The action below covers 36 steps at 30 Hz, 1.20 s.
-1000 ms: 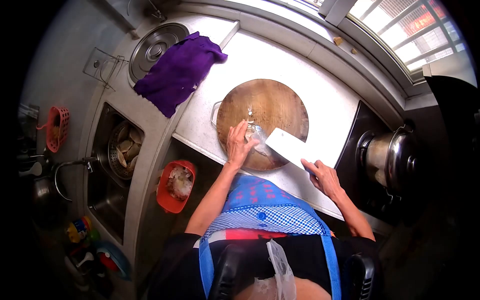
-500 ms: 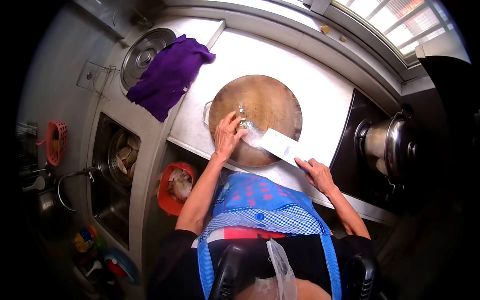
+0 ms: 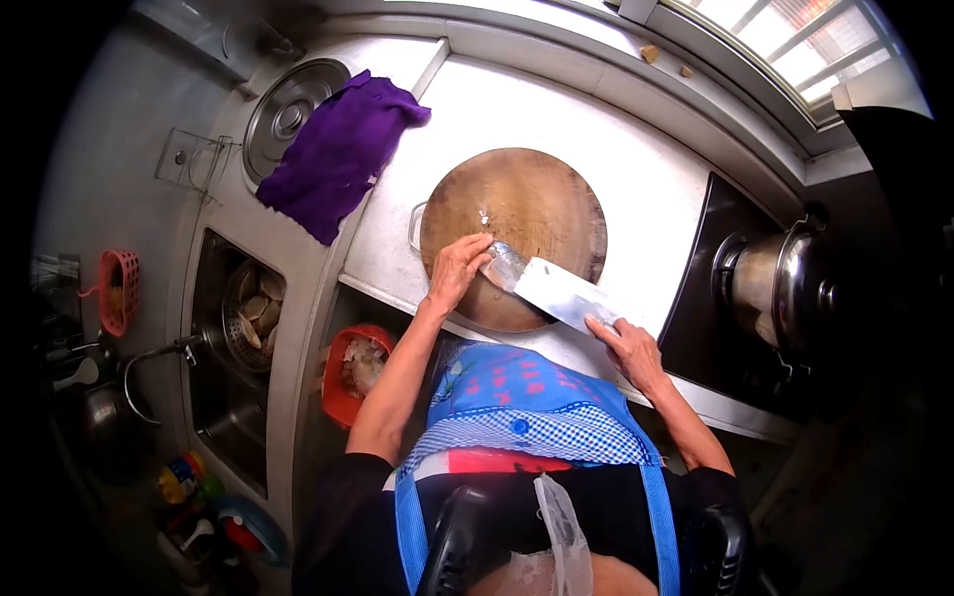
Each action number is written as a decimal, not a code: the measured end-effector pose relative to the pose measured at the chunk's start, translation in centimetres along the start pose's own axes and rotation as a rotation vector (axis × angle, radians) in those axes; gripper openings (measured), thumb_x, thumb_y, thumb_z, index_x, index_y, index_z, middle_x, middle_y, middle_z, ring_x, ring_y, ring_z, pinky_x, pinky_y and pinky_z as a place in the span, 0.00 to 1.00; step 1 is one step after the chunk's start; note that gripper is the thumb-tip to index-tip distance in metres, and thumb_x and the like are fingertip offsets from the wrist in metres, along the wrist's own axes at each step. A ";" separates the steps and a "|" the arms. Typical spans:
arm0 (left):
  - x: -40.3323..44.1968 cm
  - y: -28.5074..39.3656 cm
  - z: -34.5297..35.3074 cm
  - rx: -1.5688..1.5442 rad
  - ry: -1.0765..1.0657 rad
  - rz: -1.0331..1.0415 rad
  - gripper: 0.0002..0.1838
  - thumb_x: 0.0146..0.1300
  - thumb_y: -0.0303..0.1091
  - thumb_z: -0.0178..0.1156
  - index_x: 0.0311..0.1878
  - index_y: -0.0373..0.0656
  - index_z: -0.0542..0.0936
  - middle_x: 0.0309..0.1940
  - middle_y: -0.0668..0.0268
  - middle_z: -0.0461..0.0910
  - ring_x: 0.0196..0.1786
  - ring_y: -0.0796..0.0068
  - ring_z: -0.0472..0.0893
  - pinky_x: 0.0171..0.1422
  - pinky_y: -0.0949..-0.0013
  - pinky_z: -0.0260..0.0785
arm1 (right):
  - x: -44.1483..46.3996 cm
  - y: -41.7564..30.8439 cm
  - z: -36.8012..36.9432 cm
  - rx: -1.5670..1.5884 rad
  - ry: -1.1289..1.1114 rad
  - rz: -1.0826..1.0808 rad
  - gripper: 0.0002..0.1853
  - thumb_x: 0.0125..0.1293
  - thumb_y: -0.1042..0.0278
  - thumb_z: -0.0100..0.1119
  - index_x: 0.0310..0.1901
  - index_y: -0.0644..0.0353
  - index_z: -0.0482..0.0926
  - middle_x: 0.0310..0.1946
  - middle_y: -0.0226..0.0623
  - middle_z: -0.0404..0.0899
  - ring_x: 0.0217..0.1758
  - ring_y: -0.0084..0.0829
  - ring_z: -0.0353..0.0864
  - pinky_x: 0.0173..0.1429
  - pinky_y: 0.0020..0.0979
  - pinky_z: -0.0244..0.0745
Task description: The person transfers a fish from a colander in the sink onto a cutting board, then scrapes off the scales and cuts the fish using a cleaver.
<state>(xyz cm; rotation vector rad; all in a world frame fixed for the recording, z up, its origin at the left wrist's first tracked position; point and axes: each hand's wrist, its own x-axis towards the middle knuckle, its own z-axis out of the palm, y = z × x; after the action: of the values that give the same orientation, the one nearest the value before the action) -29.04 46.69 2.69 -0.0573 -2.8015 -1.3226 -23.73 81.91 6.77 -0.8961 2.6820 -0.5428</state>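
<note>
A silvery piece of fish (image 3: 505, 264) lies on the round wooden chopping board (image 3: 542, 194). My left hand (image 3: 459, 270) is closed on its left end, fingers and thumb pinched together. In my right hand (image 3: 632, 350) is the handle of a cleaver (image 3: 562, 292), its broad pale blade reaching left over the board. The blade's tip end meets the right side of the fish; whether it cuts into it I cannot tell. Small bright scraps (image 3: 484, 217) sit on the board above my left hand.
An orange bin (image 3: 339, 402) with pale scraps stands below the counter on the left. Beyond it, a sink holds a colander (image 3: 235, 328) with fish-like pieces. A purple cloth (image 3: 343, 159) partly covers a metal lid (image 3: 281, 114). A steel pot (image 3: 770, 288) stands on the dark stove at right.
My left hand's fingers, spread over the fish before, have closed on its end. The fish shows more and appears slightly turned. The cleaver stays nearly in place beside it.
</note>
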 end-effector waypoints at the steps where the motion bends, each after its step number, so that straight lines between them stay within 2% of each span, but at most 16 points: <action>1: 0.1 -0.2 -0.2 0.005 -0.048 -0.004 0.18 0.58 0.29 0.66 0.53 0.39 0.82 0.52 0.59 0.82 0.53 0.63 0.82 0.58 0.69 0.73 | -0.5 -0.3 -0.3 -0.073 -0.009 -0.011 0.39 0.56 0.81 0.55 0.67 0.30 0.67 0.27 0.40 0.70 0.25 0.39 0.75 0.30 0.40 0.72; 4: 0.1 -0.4 -0.1 -0.068 -0.037 -0.017 0.15 0.58 0.28 0.65 0.50 0.38 0.83 0.49 0.57 0.83 0.50 0.59 0.82 0.56 0.68 0.74 | 0.0 -1.2 0.4 -0.156 0.036 -0.007 0.37 0.58 0.80 0.53 0.67 0.30 0.68 0.28 0.39 0.70 0.24 0.38 0.74 0.30 0.40 0.71; 7: 0.1 -0.5 -0.2 -0.160 -0.041 -0.057 0.15 0.58 0.28 0.65 0.49 0.37 0.83 0.48 0.57 0.83 0.50 0.61 0.83 0.56 0.68 0.74 | 1.9 -2.2 0.8 -0.179 0.073 -0.008 0.37 0.59 0.81 0.51 0.67 0.30 0.68 0.28 0.38 0.68 0.25 0.37 0.72 0.32 0.38 0.72; 10: 0.2 -0.4 -0.3 -0.130 -0.052 -0.065 0.16 0.58 0.28 0.65 0.50 0.37 0.83 0.49 0.59 0.83 0.50 0.66 0.83 0.57 0.71 0.74 | 2.0 -2.0 0.7 -0.251 0.068 -0.038 0.36 0.59 0.81 0.50 0.67 0.31 0.68 0.28 0.36 0.68 0.27 0.34 0.72 0.33 0.36 0.69; 15: 0.0 -0.2 -0.4 -0.133 -0.046 -0.048 0.15 0.59 0.29 0.65 0.50 0.38 0.83 0.49 0.59 0.84 0.50 0.66 0.83 0.57 0.71 0.74 | 0.8 -1.9 0.2 -0.283 0.041 -0.039 0.36 0.58 0.81 0.50 0.67 0.33 0.68 0.28 0.36 0.68 0.26 0.33 0.72 0.33 0.37 0.69; 17: -0.1 -0.3 -0.2 -0.134 -0.035 -0.048 0.15 0.59 0.29 0.64 0.50 0.38 0.83 0.49 0.59 0.84 0.49 0.66 0.83 0.57 0.70 0.74 | 2.7 -2.8 1.0 -0.234 0.102 -0.066 0.36 0.58 0.82 0.50 0.67 0.33 0.68 0.28 0.36 0.68 0.26 0.33 0.72 0.33 0.37 0.69; 19: 0.1 -0.6 -0.2 -0.176 -0.005 -0.042 0.13 0.60 0.28 0.63 0.47 0.37 0.84 0.47 0.57 0.84 0.50 0.61 0.83 0.56 0.68 0.74 | 3.5 -2.5 1.5 -0.228 0.132 -0.096 0.36 0.58 0.82 0.50 0.67 0.34 0.69 0.29 0.36 0.68 0.26 0.34 0.72 0.32 0.37 0.69; 25: 0.0 -0.9 0.0 -0.085 -0.002 -0.023 0.13 0.62 0.27 0.61 0.49 0.39 0.84 0.48 0.58 0.84 0.51 0.64 0.83 0.56 0.69 0.74 | 2.0 -1.6 1.1 -0.204 0.065 -0.040 0.37 0.57 0.82 0.51 0.67 0.33 0.68 0.29 0.38 0.69 0.27 0.36 0.74 0.32 0.38 0.69; 29: -0.1 -1.1 -0.3 -0.091 0.007 -0.044 0.13 0.62 0.26 0.60 0.50 0.39 0.83 0.48 0.58 0.84 0.52 0.63 0.83 0.57 0.69 0.74 | 3.9 -2.8 1.3 -0.013 0.001 0.001 0.39 0.56 0.81 0.56 0.68 0.34 0.67 0.29 0.41 0.70 0.29 0.42 0.75 0.37 0.40 0.74; 31: -0.2 -1.4 -0.1 -0.168 -0.001 -0.064 0.12 0.61 0.24 0.59 0.48 0.39 0.84 0.47 0.57 0.84 0.53 0.60 0.82 0.59 0.66 0.74 | 3.0 -1.9 1.2 0.405 -0.014 0.031 0.38 0.56 0.79 0.57 0.69 0.37 0.67 0.32 0.42 0.73 0.33 0.42 0.77 0.41 0.38 0.75; 32: -0.1 -1.8 -0.1 -0.134 -0.020 -0.005 0.13 0.62 0.23 0.57 0.49 0.38 0.83 0.49 0.56 0.83 0.54 0.57 0.82 0.59 0.66 0.74 | 2.9 -1.9 1.1 0.601 -0.013 0.082 0.36 0.57 0.77 0.57 0.69 0.41 0.67 0.37 0.43 0.77 0.39 0.42 0.80 0.46 0.37 0.76; 36: -0.5 -1.8 -0.4 -0.066 -0.094 0.058 0.20 0.59 0.20 0.57 0.55 0.42 0.80 0.56 0.59 0.80 0.59 0.58 0.78 0.66 0.63 0.69 | 1.6 -2.5 -0.4 0.510 -0.059 0.159 0.35 0.57 0.77 0.57 0.69 0.43 0.67 0.40 0.45 0.79 0.41 0.41 0.81 0.48 0.37 0.76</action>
<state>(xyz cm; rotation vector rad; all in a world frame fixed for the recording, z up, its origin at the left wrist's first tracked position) -28.59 45.21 1.48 -0.2066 -2.8076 -1.4348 -23.79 79.14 7.96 -0.5390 2.3570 -1.0741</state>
